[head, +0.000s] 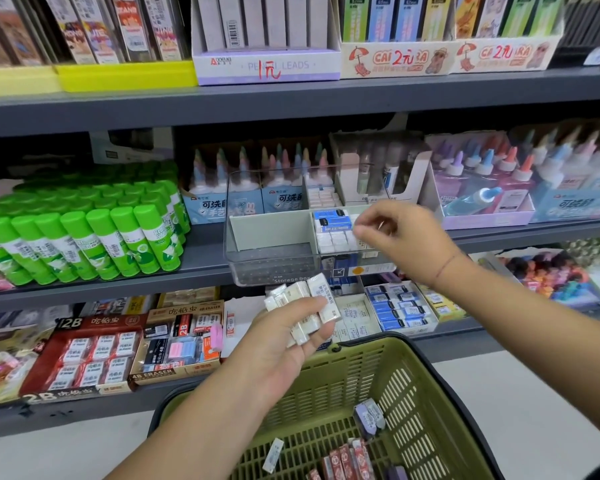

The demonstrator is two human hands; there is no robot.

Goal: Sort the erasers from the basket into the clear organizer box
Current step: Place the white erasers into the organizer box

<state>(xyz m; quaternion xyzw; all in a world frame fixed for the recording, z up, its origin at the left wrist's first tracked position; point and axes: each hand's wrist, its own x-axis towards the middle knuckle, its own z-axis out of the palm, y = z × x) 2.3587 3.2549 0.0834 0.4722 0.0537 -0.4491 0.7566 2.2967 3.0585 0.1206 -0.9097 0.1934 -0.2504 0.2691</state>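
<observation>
Clutching erasers (321, 295), left fingers (321, 335) curled

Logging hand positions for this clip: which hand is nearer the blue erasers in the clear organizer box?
Right. The right hand hovers just right of the blue erasers, at the same compartment; the left hand is below the organizer box, holding white erasers.

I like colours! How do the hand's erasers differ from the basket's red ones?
The white erasers are pale, the red erasers red-wrapped. The white erasers are gripped in the left hand; the red erasers lie loose in the basket. Both are small blocks.
</observation>
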